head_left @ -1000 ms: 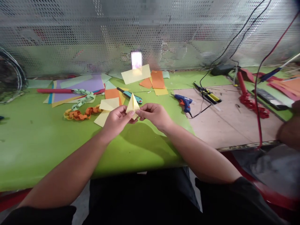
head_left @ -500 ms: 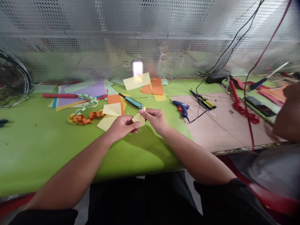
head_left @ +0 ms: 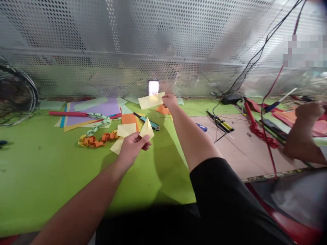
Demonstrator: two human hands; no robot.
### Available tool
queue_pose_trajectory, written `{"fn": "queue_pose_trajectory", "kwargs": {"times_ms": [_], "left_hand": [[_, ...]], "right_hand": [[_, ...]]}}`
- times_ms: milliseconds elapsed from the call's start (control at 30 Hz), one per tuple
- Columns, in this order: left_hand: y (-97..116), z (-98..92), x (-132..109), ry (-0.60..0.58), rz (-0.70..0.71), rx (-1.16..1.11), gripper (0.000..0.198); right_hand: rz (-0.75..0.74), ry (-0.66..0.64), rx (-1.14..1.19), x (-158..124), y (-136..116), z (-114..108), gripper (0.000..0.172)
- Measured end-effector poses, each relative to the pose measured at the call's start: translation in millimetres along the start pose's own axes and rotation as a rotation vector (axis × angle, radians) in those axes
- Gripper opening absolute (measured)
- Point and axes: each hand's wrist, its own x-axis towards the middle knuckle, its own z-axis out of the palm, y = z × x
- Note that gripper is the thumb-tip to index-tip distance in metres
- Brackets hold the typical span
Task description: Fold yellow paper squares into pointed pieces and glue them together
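My left hand (head_left: 134, 144) pinches a small folded piece of pale yellow paper (head_left: 147, 130), its pointed tip upward. At the back of the green table my right hand (head_left: 170, 101) is closed at the right end of a flat pale yellow paper sheet (head_left: 150, 101). That sheet overlaps the lower edge of a bright, blurred-out screen (head_left: 153, 87). A teal-and-black utility knife (head_left: 150, 124) lies behind the folded piece. Close to my left hand rest more pale yellow sheets (head_left: 126, 129) and an orange sheet (head_left: 129, 118). Part of an orange piece (head_left: 162, 109) shows below my right hand.
To the left lie a paper chain (head_left: 98, 140), a red paper roll (head_left: 66, 113) and purple sheets (head_left: 102, 107). A mostly hidden blue glue gun (head_left: 201, 127), yellow-black pliers (head_left: 224, 125) and cables are on the right. Another person's hand (head_left: 309, 114) is at far right. A perforated metal panel (head_left: 97, 51) stands behind.
My right hand has let go of the folded paper and reached forward to the sheet at the back. My left hand keeps the folded paper. The view has shifted slightly; the other person's arm has moved.
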Motion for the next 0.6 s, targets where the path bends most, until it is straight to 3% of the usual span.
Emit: {"fn": "queue_pose_trajectory", "kwargs": {"times_ms": [133, 267, 500, 600], "left_hand": [[0.7, 1.6, -2.5, 0.036, -0.001, -0.049, 0.04], [1.1, 3.1, -2.6, 0.024, -0.021, -0.076, 0.039], [3.0, 7.3, -3.9, -0.019, -0.048, -0.081, 0.038], [4.3, 6.8, -4.2, -0.023, -0.058, -0.061, 0.038]], "right_hand": [[0.043, -0.018, -0.064, 37.2, -0.6, -2.5, 0.012], [0.07, -0.127, -0.141, 53.9, 1.4, 6.0, 0.039], [-0.098, -0.189, -0.274, 41.7, 10.8, 45.3, 0.034], [-0.246, -0.125, -0.339, 33.5, 12.1, 48.2, 0.049]]}}
